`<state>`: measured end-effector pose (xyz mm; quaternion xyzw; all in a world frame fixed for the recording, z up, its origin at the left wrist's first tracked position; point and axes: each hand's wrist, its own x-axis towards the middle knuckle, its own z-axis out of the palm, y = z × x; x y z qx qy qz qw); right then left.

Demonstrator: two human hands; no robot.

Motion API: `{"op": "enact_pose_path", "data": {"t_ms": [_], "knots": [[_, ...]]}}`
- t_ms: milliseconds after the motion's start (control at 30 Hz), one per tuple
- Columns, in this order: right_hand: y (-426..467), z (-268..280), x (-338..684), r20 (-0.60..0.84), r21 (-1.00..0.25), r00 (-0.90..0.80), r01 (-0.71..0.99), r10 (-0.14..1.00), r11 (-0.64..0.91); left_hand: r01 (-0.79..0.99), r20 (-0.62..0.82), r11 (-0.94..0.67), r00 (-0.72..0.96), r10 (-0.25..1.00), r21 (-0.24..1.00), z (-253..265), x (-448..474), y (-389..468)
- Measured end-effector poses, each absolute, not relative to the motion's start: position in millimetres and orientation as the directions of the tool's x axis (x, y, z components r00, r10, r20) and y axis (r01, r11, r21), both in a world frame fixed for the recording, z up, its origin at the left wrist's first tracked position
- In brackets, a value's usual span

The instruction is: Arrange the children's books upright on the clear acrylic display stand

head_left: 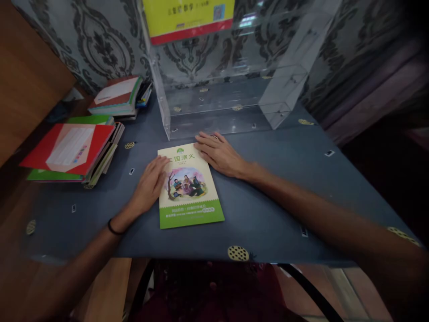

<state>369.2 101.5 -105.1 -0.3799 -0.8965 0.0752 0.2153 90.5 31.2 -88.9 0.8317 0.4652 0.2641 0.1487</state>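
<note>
A closed paperback book (187, 185) with a cream and green cover and a picture of seated figures lies flat on the table. Along its left edge rests my left hand (150, 182), fingers stretched out and the fingertips over the cover's upper left part. My right hand (221, 155) lies flat at the book's upper right corner, its fingers extended and reaching partly past the edge onto the tablecloth. Neither hand grips anything. A dark band (115, 228) circles my left wrist.
A blue tablecloth (268, 192) with pineapple prints covers the table. At the left lie a stack of books with a red folder (72, 147) and another book pile (115, 98). Behind the book stands a clear acrylic rack (281, 94) holding a yellow book (187, 18).
</note>
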Motion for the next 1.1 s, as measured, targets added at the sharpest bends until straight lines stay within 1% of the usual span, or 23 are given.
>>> {"op": "enact_pose_path", "data": {"t_ms": [67, 167, 267, 333, 433, 500, 567, 633, 733, 833, 900, 1000, 1067, 1100], "knots": [[92.6, -101.2, 357.1, 0.325, -0.260, -0.691, 0.591, 0.645, 0.764, 0.717, 0.288, -0.502, 0.412, 0.865, 0.484, -95.0, 81.1, 45.5], [72.4, -96.9, 332.5, 0.236, -0.235, -0.818, 0.476, 0.525, 0.847, 0.700, 0.276, -0.519, 0.439, 0.855, 0.491, -97.9, 73.6, 55.5], [44.8, -93.6, 309.7, 0.178, -0.220, -0.878, 0.405, 0.445, 0.887, 0.683, 0.270, -0.532, 0.460, 0.846, 0.502, -95.9, 71.7, 56.3], [24.7, -91.1, 299.1, 0.169, -0.222, -0.911, 0.337, 0.376, 0.915, 0.685, 0.260, -0.532, 0.467, 0.845, 0.498, -94.4, 72.1, 55.3], [-2.2, -87.8, 290.4, 0.183, -0.234, -0.952, 0.200, 0.245, 0.952, 0.712, 0.247, -0.517, 0.456, 0.855, 0.476, -94.5, 74.0, 53.5], [-14.4, -85.8, 288.5, 0.195, -0.229, -0.965, 0.130, 0.176, 0.965, 0.760, 0.246, -0.474, 0.405, 0.881, 0.445, -96.1, 75.5, 51.6], [-21.0, -83.2, 289.1, 0.202, -0.223, -0.969, 0.098, 0.144, 0.970, 0.813, 0.251, -0.413, 0.334, 0.908, 0.412, -98.2, 76.8, 48.5], [-23.7, -79.7, 292.3, 0.197, -0.232, -0.970, 0.094, 0.142, 0.968, 0.840, 0.257, -0.372, 0.288, 0.923, 0.395, -100.1, 77.7, 44.6], [-25.3, -74.9, 300.7, 0.177, -0.270, -0.968, 0.128, 0.180, 0.954, 0.823, 0.259, -0.374, 0.285, 0.923, 0.427, -101.5, 79.4, 38.7], [-27.3, -73.9, 309.8, 0.178, -0.308, -0.938, 0.234, 0.297, 0.922, 0.773, 0.266, -0.374, 0.271, 0.925, 0.513, -99.5, 82.1, 35.7], [-28.4, -74.2, 314.0, 0.179, -0.337, -0.913, 0.292, 0.365, 0.895, 0.721, 0.244, -0.331, 0.227, 0.943, 0.608, -95.7, 83.7, 36.2], [-28.7, -72.5, 316.1, 0.176, -0.375, -0.902, 0.309, 0.394, 0.874, 0.548, 0.151, -0.198, 0.130, 0.980, 0.813, -87.7, 85.8, 39.4], [-28.4, -70.2, 315.8, 0.177, -0.388, -0.900, 0.308, 0.398, 0.869, 0.341, 0.053, -0.071, 0.060, 0.997, 0.937, -82.6, 87.7, 41.7], [-28.2, -69.1, 315.5, 0.177, -0.394, -0.898, 0.311, 0.403, 0.865, 0.223, -0.002, -0.004, 0.025, 1.000, 0.975, -80.2, 88.9, 42.6]]}}
